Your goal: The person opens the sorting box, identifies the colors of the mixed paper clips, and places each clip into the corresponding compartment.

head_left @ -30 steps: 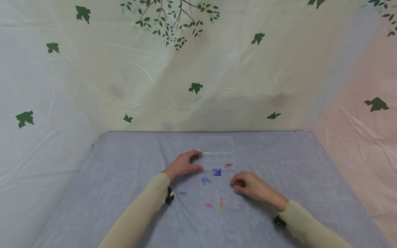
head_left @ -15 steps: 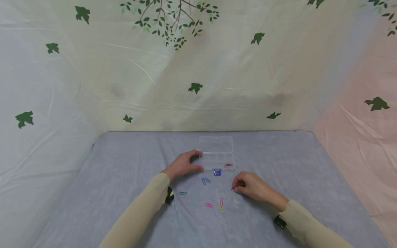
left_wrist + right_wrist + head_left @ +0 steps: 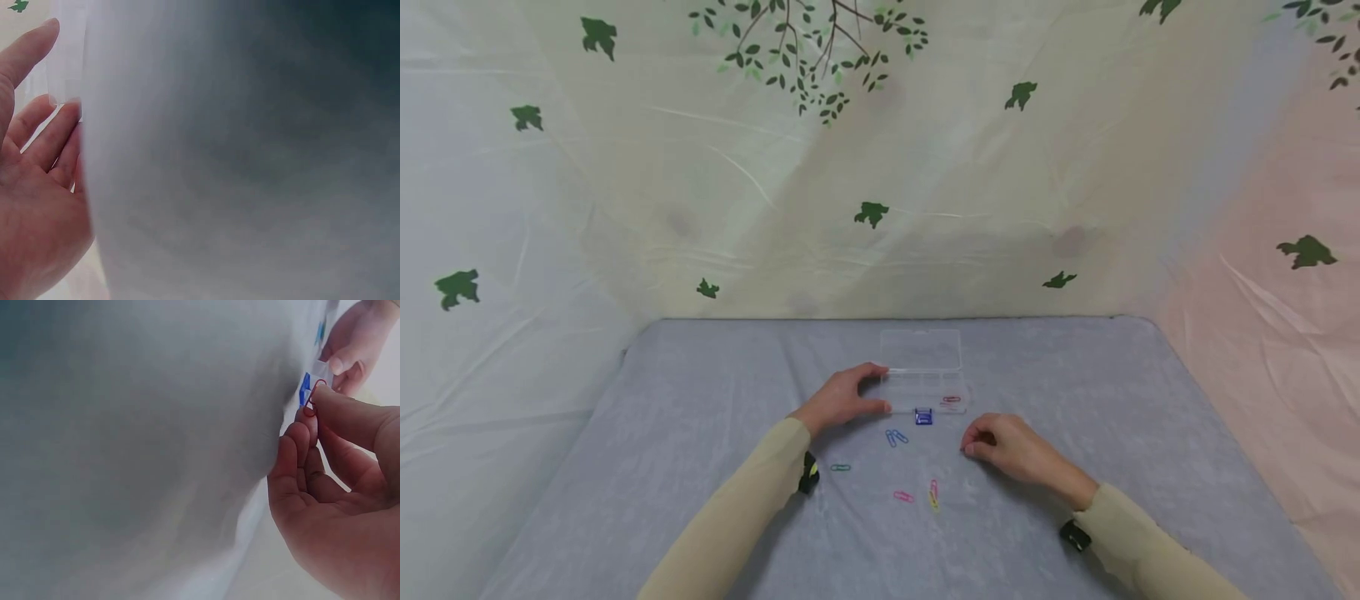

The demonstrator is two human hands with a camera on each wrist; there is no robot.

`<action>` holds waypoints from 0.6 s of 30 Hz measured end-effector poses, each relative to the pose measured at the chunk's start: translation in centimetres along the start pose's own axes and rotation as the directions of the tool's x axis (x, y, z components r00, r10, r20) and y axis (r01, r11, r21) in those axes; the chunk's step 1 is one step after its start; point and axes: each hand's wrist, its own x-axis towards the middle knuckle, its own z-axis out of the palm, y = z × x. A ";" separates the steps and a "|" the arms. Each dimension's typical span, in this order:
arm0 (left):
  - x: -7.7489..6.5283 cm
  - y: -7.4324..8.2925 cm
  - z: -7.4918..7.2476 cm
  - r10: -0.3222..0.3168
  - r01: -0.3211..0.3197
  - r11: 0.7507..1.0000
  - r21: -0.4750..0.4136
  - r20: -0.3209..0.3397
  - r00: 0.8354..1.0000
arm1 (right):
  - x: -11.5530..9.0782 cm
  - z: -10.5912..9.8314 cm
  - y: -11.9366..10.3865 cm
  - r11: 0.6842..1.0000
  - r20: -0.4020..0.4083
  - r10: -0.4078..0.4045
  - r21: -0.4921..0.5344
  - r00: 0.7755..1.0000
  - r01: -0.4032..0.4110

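My left hand point(image 3: 844, 396) holds the left side of a clear plastic box point(image 3: 910, 392), thumb at the front corner and a finger at the back. The box's lid point(image 3: 921, 350) is folded back flat, and a blue latch point(image 3: 923, 417) hangs at its front. Red paper clips point(image 3: 951, 399) lie in the front right compartment. To the right, in front of the box, my right hand point(image 3: 1007, 446) is just above the cloth. In the right wrist view, its thumb and fingertip pinch a red paper clip point(image 3: 309, 404); the head view barely shows that clip.
Two blue paper clips point(image 3: 897, 437) lie in front of the box. A green paper clip point(image 3: 841, 467) is at the left. Nearer are a pink paper clip point(image 3: 903, 497) and a yellow paper clip point(image 3: 933, 502) touching another pink one. Grey cloth point(image 3: 700, 392) covers the table.
My right hand has shifted slightly, and its thumb has drawn up against the fingertip with the paper clip turned between them. The left hand stays on the box.
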 end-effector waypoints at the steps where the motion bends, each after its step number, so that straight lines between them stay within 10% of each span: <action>1: 0.0 0.0 0.0 -0.001 0.001 1.000 0.001 0.000 1.000 | 0.0 -0.1 -0.1 1.000 -0.007 -0.002 0.003 1.000 0.002; 18: -0.2 0.3 -0.1 0.001 -0.001 1.000 0.014 -0.004 1.000 | 1.1 -1.5 -1.2 0.998 -0.202 -0.044 0.025 0.978 0.050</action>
